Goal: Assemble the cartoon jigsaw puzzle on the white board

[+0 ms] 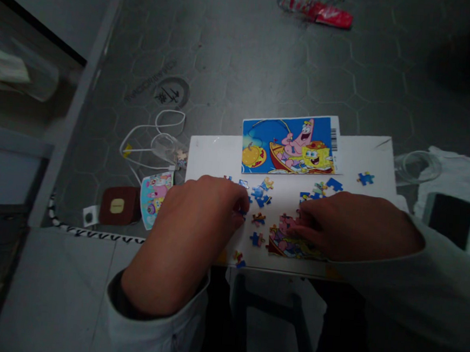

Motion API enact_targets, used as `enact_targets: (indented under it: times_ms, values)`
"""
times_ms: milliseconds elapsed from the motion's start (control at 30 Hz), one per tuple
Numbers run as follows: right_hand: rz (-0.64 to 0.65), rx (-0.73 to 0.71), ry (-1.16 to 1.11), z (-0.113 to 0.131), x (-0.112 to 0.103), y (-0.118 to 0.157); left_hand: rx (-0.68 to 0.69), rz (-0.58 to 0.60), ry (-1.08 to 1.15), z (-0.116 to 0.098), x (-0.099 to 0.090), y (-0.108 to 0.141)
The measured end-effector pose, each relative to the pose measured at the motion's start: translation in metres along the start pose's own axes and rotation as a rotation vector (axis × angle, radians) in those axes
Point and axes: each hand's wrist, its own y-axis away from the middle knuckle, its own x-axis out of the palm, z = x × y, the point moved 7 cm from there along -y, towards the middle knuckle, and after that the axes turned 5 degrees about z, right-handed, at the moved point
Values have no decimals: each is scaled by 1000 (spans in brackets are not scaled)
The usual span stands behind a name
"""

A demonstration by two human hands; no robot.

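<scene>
A partly joined jigsaw puzzle (277, 244), with pink, yellow and dark red parts, lies near the front edge of a white board. My right hand (337, 222) is over its right side, thumb and fingers closed on a pink puzzle piece (286, 223) at its upper edge. My left hand (203, 211) is left of the loose pieces, fingers curled together; what they hold, if anything, is hidden. Between the hands lie several loose pieces, among them a blue one (256, 239) and a brownish one (258, 219). Behind them lies the picture card (290, 145) with cartoon figures in a boat.
The white board (216, 150) rests above a dark stool (269, 306). A lone blue piece (365, 178) lies at its right. To the left are a brown box (121, 206), a cartoon fan-shaped card (154, 194) and a white cable (126, 140). A red packet (333, 15) lies on the floor.
</scene>
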Motion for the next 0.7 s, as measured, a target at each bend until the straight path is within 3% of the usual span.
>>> enact_targets:
  times_ms: [333, 567, 700]
  values:
    - [101, 41, 34, 2, -1, 3, 61, 1, 6, -9, 1, -1]
    - [-12, 5, -4, -1, 0, 0, 72, 2, 38, -9, 4, -4]
    - [12, 12, 8, -1, 2, 0, 84, 35, 26, -10, 4, -1]
